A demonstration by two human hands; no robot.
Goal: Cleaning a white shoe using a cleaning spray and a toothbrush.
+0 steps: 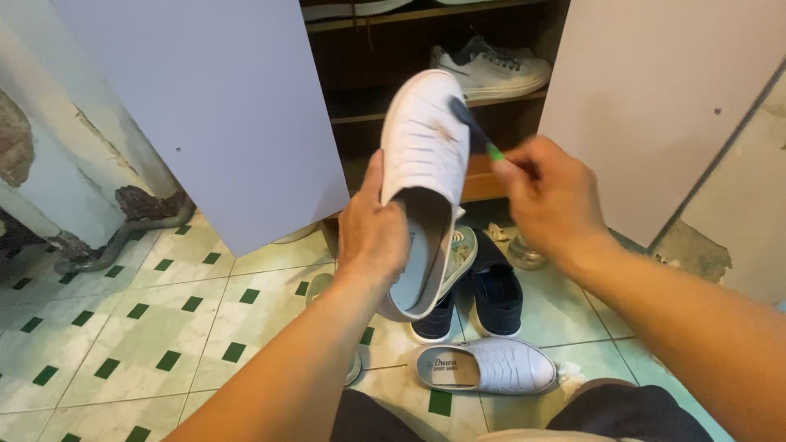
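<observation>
Up front, the left hand (372,233) is closed around the heel end of a white slip-on shoe (426,155), thumb up along the near side of the upper and fingers wrapped behind it, out of sight. That shoe is lifted clear of the floor, its long axis running up and slightly to the right, toe pointing away toward the open shoe cabinet (426,106), opening facing back to the wearer. A brownish smudge sits on the upper. The right hand (553,200) is curled tightly on the green handle of a small brush (473,129), whose dark head touches the shoe's upper on its right side. Both forearms come in from the lower edge, the left rising steeply, the right slanting in from the lower right with the wrist bent inward. Below the hands, on the green-patterned tile floor (147,327), lie a matching white shoe (487,367) and a pair of dark navy shoes (491,295). Beyond the brush, a white sneaker (491,72) rests on a shelf.
</observation>
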